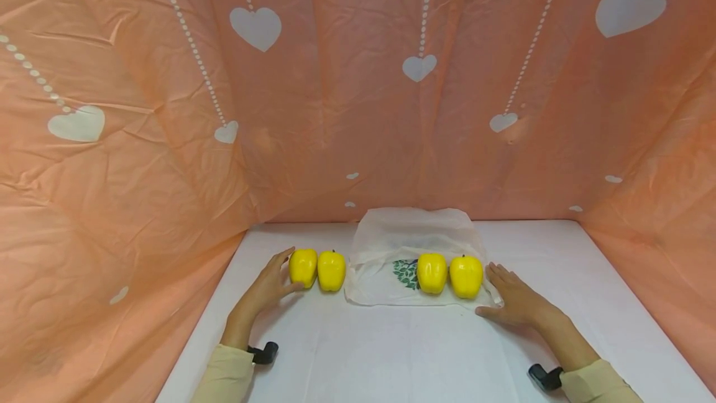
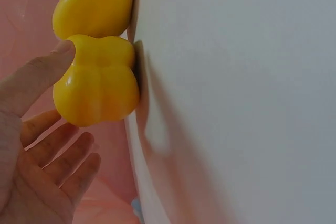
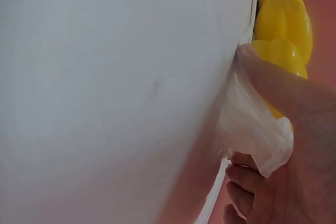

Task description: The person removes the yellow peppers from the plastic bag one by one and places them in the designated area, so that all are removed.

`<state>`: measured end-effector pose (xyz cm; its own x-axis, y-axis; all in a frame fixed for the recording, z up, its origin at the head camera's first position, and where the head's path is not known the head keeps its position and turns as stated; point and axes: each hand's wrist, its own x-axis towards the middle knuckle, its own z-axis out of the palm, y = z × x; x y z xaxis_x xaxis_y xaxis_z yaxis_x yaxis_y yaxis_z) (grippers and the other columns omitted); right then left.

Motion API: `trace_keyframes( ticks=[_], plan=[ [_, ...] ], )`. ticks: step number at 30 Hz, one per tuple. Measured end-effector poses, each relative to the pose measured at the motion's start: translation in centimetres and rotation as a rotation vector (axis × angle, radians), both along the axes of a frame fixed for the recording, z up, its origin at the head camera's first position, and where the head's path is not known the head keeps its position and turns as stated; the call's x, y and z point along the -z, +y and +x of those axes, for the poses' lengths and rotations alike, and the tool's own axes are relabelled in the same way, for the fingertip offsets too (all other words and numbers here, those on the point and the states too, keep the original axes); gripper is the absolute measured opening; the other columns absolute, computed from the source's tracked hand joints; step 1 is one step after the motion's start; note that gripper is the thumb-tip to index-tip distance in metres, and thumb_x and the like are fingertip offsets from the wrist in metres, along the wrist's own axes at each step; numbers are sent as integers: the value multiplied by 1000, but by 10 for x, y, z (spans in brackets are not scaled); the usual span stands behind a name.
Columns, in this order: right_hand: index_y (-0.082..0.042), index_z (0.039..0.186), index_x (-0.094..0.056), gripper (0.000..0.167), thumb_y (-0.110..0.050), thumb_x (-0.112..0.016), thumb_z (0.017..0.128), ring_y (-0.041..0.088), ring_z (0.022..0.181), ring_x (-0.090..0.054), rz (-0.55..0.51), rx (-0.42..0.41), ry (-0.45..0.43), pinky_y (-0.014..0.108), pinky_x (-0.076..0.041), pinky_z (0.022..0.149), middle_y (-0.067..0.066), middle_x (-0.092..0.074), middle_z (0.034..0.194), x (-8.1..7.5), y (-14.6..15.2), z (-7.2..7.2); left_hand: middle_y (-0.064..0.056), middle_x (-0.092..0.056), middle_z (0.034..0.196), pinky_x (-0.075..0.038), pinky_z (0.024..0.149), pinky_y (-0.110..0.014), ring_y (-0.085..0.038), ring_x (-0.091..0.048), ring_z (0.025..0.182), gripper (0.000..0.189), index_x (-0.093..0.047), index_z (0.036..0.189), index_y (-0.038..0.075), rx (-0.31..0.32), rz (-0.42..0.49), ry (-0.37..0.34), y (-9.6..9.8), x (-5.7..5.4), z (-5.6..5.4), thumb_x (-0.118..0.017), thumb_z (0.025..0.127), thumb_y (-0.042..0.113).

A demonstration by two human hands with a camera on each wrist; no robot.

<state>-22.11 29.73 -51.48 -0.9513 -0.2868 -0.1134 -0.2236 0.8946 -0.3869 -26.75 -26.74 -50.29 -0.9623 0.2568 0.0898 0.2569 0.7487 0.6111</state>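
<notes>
Landmark: white plastic bag with a green leaf print, lying flat on the white bench near the peach heart-patterned backdrop.
Peppers on bag: two yellow bell peppers stand upright and touching on the bag's front part, just right of the print; their weight appears to keep the film flat.
Peppers off bag: two more yellow peppers stand touching each other on the bare bench, just left of the bag's left edge.
Left hand: left hand is released, fingers extended; the thumb touches the side of the pepper farthest from the bag, the other fingers spread clear of it. Contact only, no grasp.
Right hand: right hand sits at the bag's right edge, beside the outer pepper. The right wrist view shows the thumb and curled fingers gathering a fold of the bag film, likely to steady or lift that edge.
Sleeves: beige cuffs, with a black wrist mount by each.
</notes>
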Motion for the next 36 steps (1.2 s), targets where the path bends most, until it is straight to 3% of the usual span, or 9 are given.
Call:
trace_keyframes(
  ticks=[14, 18, 36],
  plan=[
    [13, 160, -33, 108, -54, -80, 90, 56, 156, -23, -3, 0, 0, 70, -18, 127, 37, -27, 168, -1, 0, 2, -29, -40, 164, -30, 126, -66, -51, -39, 151, 85, -38, 162, -2, -1, 17, 43, 23, -11, -1, -85, 95, 20],
    [13, 161, -32, 109, -55, -80, 90, 57, 156, -22, -4, 6, -11, 71, -18, 126, 37, -26, 168, -1, 0, 2, -29, -42, 162, -32, 125, -65, -50, -41, 150, 81, -40, 160, -3, 25, 33, 80, 31, -12, 0, -84, 95, 16],
    [11, 163, -30, 110, -56, -79, 90, 57, 156, -22, -3, 20, -20, 72, -19, 125, 36, -24, 169, -2, 1, 2, -20, -43, 165, -32, 127, -61, -43, -40, 153, 83, -41, 163, 4, 110, 80, 69, 71, -21, 6, -85, 94, 21]
  ],
)
